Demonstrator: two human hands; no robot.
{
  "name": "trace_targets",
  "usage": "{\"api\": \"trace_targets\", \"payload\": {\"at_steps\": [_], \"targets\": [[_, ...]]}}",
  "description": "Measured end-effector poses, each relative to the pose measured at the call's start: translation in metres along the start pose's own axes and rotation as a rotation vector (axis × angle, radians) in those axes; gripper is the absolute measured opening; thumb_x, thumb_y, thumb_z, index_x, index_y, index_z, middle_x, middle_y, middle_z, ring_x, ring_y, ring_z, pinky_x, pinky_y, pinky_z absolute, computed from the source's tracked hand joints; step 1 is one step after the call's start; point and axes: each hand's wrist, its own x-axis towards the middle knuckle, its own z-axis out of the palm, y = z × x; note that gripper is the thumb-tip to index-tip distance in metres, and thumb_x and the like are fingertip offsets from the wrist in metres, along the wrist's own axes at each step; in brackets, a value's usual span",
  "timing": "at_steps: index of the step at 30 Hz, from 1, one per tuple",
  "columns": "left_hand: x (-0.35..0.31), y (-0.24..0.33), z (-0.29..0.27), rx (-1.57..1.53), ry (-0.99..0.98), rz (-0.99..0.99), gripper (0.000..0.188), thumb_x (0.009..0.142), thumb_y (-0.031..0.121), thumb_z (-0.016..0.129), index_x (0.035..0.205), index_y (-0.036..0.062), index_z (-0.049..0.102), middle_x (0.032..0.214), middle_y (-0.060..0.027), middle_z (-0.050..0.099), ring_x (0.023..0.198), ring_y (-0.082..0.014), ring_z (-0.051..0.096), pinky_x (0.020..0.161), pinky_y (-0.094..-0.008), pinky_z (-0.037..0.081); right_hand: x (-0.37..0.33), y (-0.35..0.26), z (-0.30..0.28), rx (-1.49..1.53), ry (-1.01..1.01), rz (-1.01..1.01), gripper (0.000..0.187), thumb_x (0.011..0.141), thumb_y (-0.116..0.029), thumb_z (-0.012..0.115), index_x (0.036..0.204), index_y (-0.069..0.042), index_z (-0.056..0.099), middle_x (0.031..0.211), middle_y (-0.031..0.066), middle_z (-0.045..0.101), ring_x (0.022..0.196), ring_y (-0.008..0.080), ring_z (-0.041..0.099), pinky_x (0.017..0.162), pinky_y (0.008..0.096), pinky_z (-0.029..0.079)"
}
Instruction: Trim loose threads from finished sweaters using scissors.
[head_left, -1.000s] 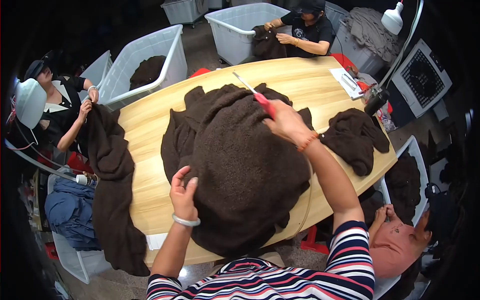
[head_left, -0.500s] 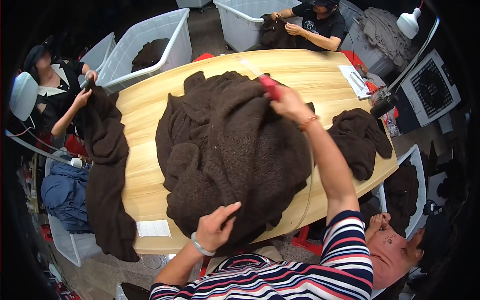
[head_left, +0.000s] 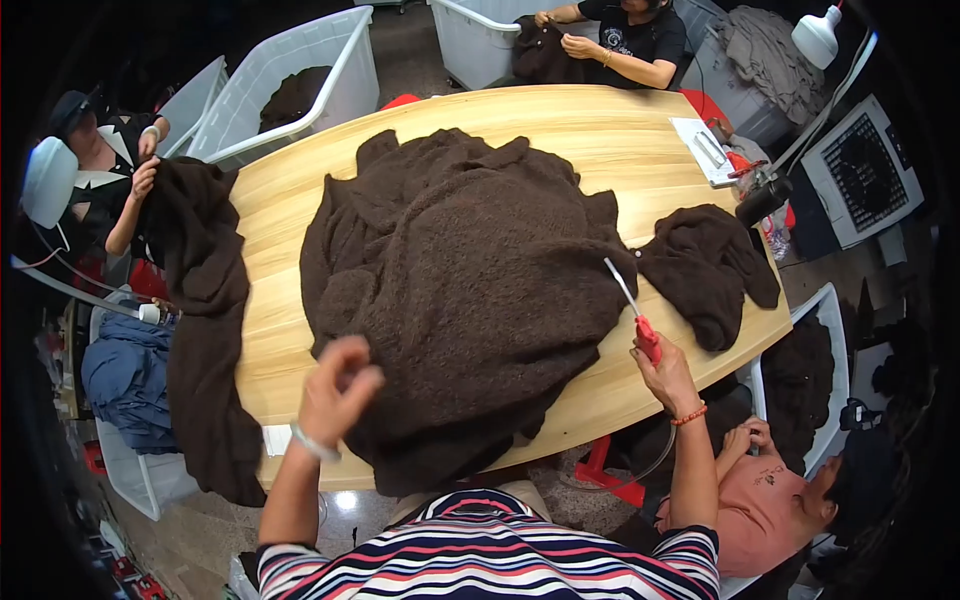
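Observation:
A large dark brown knit garment (head_left: 470,270) lies bunched across the middle of the wooden table (head_left: 290,250). My right hand (head_left: 668,378) is closed around a red air blow gun (head_left: 648,342), whose thin pale nozzle points up and left at the garment's right edge. A clear hose trails down from the gun beside my forearm. Above the garment's lower left part is my left hand (head_left: 338,390), slightly blurred, its fingers loosely curled and apart, with nothing in it.
A smaller brown garment (head_left: 710,275) lies at the table's right end, near a clipboard (head_left: 690,135). Another hangs over the left edge (head_left: 205,330), held by a co-worker. Two more people sit at far right and near right. White bins (head_left: 350,75) surround the table.
My right hand has brought the blow gun from the garment's far side to its right edge. The left hand has shifted left and away from the cloth. The garment now lies more spread out.

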Motion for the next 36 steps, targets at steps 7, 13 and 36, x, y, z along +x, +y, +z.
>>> {"api": "trace_targets", "payload": {"at_steps": [7,13,36], "targets": [[0.127,-0.079,-0.004,-0.752,-0.073,-0.579,0.035,0.09,0.015,0.067,0.121,0.0035,0.058,0.097,-0.0026,0.068,0.08,-0.0114,0.063,0.073,-0.0276,0.052,0.008,-0.062,-0.018,0.023,-0.053,-0.071,0.025,0.088,-0.01,0.063,0.111,0.0,0.059,0.095,0.0162,0.068,0.091,0.027,0.068,0.079,0.0333,0.051],[0.098,0.03,0.034,-0.998,-0.142,-0.339,0.026,0.088,0.005,0.064,0.114,0.0023,0.061,0.099,-0.005,0.07,0.086,-0.0135,0.067,0.08,-0.0268,0.054,-0.005,-0.115,-0.03,-0.014,-0.039,-0.287,0.022,0.086,-0.011,0.064,0.107,-0.006,0.059,0.086,0.0202,0.063,0.084,0.0413,0.061,0.072,0.0452,0.049],[0.052,-0.017,0.15,-0.81,0.119,-0.196,0.001,0.087,0.0,0.067,0.086,-0.0008,0.067,0.082,0.0024,0.064,0.071,-0.0034,0.054,0.064,-0.0197,0.044,0.003,-0.149,-0.004,-0.368,-0.334,-0.302,0.018,0.089,-0.023,0.059,0.098,-0.008,0.057,0.068,0.0189,0.063,0.071,0.0404,0.064,0.067,0.05,0.048]]}}
